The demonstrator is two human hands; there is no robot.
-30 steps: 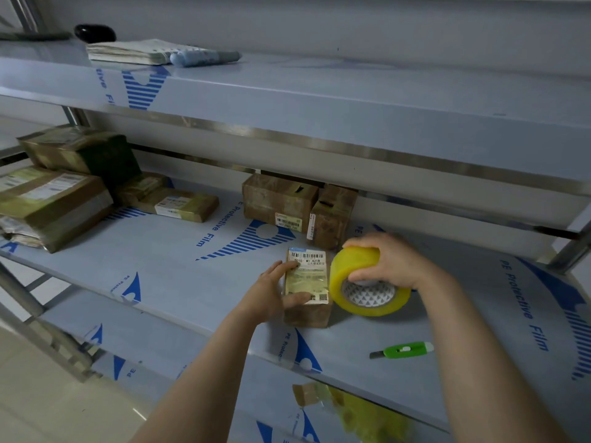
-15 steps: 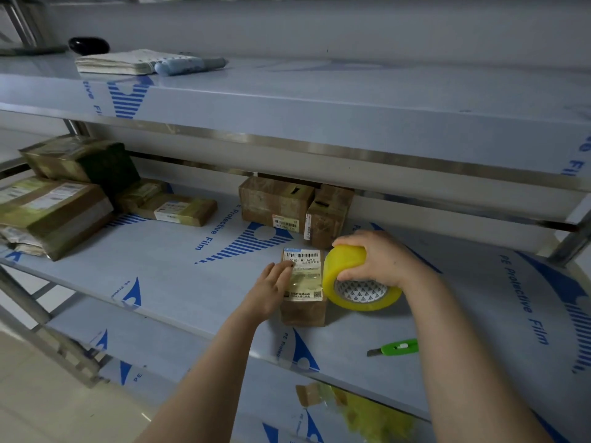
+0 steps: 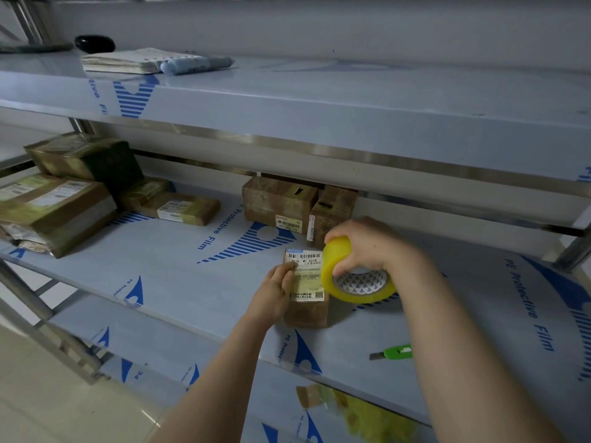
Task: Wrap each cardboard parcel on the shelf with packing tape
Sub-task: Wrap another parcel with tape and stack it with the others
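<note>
While the left hand point(image 3: 275, 294) lies with nearly straight fingers on a small labelled cardboard parcel point(image 3: 307, 311), the right hand point(image 3: 367, 247) curls around a yellow packing tape roll point(image 3: 359, 295) touching the parcel's right side. Both sit mid-shelf point(image 3: 192, 276) on blue-printed protective film. Two boxes point(image 3: 279, 203) stand behind, and stacked parcels point(image 3: 57, 209) fill the left end. A green utility knife point(image 3: 395, 352) lies near the front edge.

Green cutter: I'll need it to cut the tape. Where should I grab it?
Best pinch the cutter by its green body from above, across the long sides, coming from the right: it lies flat on the shelf, metal tip pointing left.
</note>
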